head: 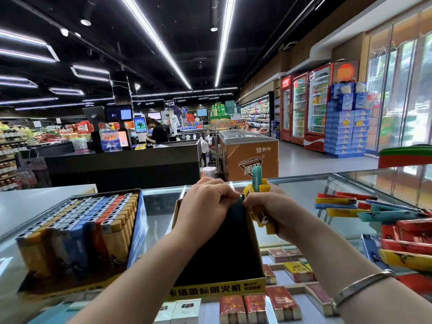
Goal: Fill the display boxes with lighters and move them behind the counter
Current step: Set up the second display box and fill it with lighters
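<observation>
- Head view, progress: taking the open display box (217, 258) in the middle of the glass counter (301, 195) as the landmark, one job looks done — the full display box (79, 232) just to its left is packed row on row with upright lighters.
- The open box itself looks nearly empty; its dark inside shows, and only one teal lighter (239, 204) stands at its far wall.
- The left hand (208, 202) is curled at that far wall, fingertips pinching the teal lighter there.
- The right hand (268, 206) is closed around a bunch of lighters (259, 190) — mostly yellow, one teal sticking up — held just right of the box's far corner.
- Right of the box, well apart from it, a pile of loose lighters (383, 216) in red, yellow, blue and teal lies on the glass.
- I judge most of the filling is left, and neither box has gone behind the counter yet.
- Surface: a glass-topped case; cigarette packs (254, 305) show under the glass, nearer than the box.
- Room: a supermarket; beyond the box stand a checkout desk (121, 160) with screens, a chest freezer (250, 155) and drinks fridges (308, 108) to the far right.
</observation>
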`<control>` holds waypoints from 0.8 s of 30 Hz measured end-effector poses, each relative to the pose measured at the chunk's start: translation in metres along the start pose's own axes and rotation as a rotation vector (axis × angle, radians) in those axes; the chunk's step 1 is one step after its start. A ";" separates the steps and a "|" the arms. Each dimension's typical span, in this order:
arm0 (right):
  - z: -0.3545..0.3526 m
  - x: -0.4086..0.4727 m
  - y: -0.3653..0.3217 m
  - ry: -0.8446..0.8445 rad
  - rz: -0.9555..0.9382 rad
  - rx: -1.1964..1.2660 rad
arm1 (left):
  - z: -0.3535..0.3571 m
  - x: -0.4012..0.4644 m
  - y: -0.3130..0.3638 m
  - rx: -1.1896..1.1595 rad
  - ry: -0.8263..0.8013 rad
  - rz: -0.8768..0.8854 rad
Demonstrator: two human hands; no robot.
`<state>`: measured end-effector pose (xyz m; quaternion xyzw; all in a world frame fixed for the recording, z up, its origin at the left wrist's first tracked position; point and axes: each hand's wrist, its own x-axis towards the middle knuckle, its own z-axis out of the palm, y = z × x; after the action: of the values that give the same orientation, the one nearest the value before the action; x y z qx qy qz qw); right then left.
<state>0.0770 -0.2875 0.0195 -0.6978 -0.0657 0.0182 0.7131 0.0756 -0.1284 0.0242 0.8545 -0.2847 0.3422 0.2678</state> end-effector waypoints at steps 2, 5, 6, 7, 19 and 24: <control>0.000 0.000 0.000 -0.005 0.011 0.014 | -0.001 0.001 -0.001 0.029 -0.051 0.024; 0.000 -0.002 -0.002 0.012 0.006 0.012 | -0.004 -0.002 -0.003 0.007 -0.139 -0.010; -0.001 -0.002 -0.003 0.037 -0.017 0.020 | -0.005 -0.003 -0.003 -0.014 -0.173 -0.029; -0.002 -0.003 -0.005 0.066 -0.046 0.054 | -0.007 -0.004 -0.004 -0.029 -0.202 -0.041; 0.004 -0.022 -0.027 -0.177 -0.040 0.357 | -0.020 -0.010 0.021 0.139 0.059 0.404; 0.006 -0.025 -0.027 -0.300 -0.011 0.354 | -0.021 -0.011 0.027 0.192 0.108 0.591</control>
<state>0.0499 -0.2848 0.0447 -0.5510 -0.1704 0.1291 0.8066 0.0418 -0.1298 0.0363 0.7366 -0.4725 0.4755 0.0896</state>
